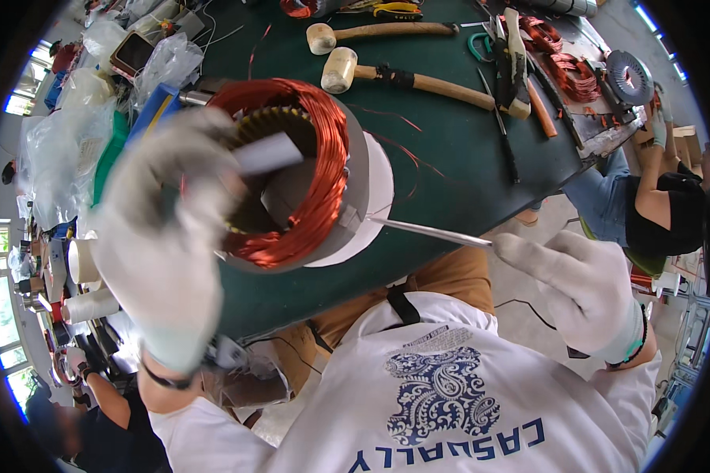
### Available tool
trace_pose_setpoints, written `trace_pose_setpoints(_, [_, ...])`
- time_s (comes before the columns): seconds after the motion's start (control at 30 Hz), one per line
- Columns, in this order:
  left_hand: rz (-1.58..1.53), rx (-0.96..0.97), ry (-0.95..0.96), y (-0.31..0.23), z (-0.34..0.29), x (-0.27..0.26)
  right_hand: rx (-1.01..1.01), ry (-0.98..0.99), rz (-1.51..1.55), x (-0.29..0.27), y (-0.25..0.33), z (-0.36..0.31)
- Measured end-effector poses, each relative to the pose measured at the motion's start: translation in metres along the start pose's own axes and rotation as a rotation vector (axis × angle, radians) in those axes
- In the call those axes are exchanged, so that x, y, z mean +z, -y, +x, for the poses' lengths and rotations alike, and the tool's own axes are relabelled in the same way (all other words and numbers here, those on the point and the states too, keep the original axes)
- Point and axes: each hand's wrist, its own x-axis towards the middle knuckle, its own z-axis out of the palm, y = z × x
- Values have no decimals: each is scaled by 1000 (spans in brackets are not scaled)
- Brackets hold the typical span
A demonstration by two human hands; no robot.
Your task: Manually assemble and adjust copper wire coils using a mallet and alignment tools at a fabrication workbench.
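Observation:
A motor stator with a thick ring of copper-red wire (323, 158) stands tilted on the dark green table in front of me. Pale slot liners show inside its bore. My left hand (166, 205), gloved in white and smeared by motion, is at the stator's left rim. Its curled fingers hold a white paper strip (272, 154) over the opening. In my gloved right hand (580, 284) is a thin metal rod (434, 232), gripped between the fingers. The rod's tip meets the stator's near right side, by the grey outer wall.
Two mallets (338, 70) lie across the table (442, 150) beyond the stator. Farther right are long hand tools (540, 106) and copper coils (572, 77). Plastic bags (63, 150) crowd the left. Other people sit at right (663, 205) and lower left (95, 418).

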Motion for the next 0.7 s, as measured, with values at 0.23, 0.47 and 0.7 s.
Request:
trace_pose_setpoints(0.23, [-46,128,496,40,88,5,-5,8,-75,-1,8,34])
trace_pose_setpoints(0.47, [-40,207,311,41,76,20,-179,112,96,10,-51,57])
trace_pose_setpoints(0.7, [-83,155,222,48,65,14,-94,143,323,43,-38,81])
